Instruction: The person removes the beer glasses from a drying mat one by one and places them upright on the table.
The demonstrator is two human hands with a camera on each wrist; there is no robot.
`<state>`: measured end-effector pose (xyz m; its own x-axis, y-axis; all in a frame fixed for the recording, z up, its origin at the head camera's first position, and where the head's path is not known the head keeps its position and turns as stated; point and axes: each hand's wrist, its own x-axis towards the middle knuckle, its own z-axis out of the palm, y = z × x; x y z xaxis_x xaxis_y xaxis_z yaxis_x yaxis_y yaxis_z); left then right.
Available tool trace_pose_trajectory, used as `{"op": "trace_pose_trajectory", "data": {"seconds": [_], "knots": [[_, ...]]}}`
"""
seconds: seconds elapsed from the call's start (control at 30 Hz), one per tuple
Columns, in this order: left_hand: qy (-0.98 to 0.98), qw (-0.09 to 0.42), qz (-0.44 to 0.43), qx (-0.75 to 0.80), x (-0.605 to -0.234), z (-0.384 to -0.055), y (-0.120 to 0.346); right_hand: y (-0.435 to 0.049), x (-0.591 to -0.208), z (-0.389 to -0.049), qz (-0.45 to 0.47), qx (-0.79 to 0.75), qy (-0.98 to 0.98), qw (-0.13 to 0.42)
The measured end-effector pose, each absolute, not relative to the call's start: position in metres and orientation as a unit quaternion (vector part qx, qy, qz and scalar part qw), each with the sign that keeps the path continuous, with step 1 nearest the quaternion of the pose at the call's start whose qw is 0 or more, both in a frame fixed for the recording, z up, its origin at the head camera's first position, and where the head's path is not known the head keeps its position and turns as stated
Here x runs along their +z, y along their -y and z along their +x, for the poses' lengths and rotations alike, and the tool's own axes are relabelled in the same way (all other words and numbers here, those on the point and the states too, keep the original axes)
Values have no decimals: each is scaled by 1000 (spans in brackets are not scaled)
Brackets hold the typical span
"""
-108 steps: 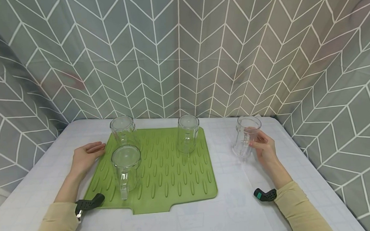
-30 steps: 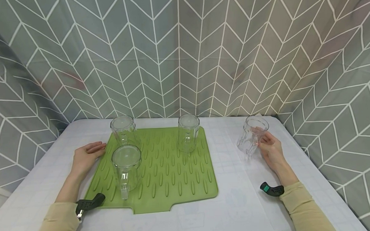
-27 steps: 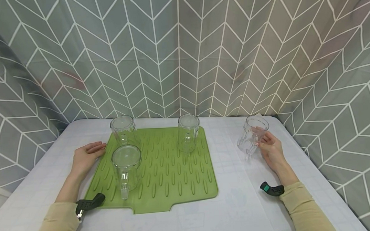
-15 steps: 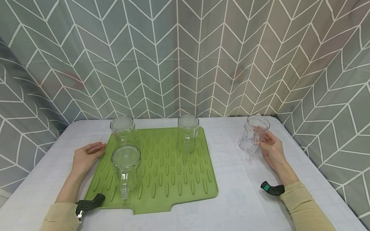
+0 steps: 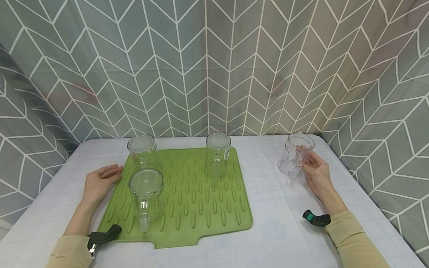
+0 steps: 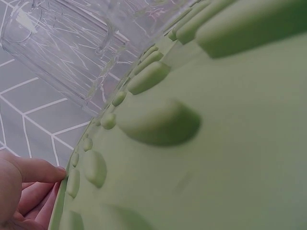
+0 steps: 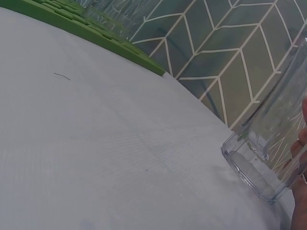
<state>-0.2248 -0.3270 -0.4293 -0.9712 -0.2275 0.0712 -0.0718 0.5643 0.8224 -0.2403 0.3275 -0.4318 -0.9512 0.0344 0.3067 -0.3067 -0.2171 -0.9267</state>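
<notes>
As the tilted glass mug (image 5: 289, 158) right of the green mat (image 5: 203, 206) is gripped by the right hand (image 5: 317, 172), it could be dropped through slipping; the mat's edge is touched by the relaxed left hand (image 5: 97, 184).

Green studded mat (image 6: 230, 158) occupies most of the view, oblong ridges raised. Left hand (image 6: 24, 191): lower left, one fingertip at the mat edge. Clear glass mug (image 6: 53, 52): upper left, before a grey, white-lined backdrop (image 6: 24, 105).
</notes>
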Motion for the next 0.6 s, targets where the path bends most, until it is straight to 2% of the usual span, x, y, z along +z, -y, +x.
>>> {"op": "trace_pose_trajectory", "data": {"seconds": [0.6], "knots": [[889, 87, 90, -441, -431, -226, 328, -333, -433, -242, 119, 784, 597, 123]]}}
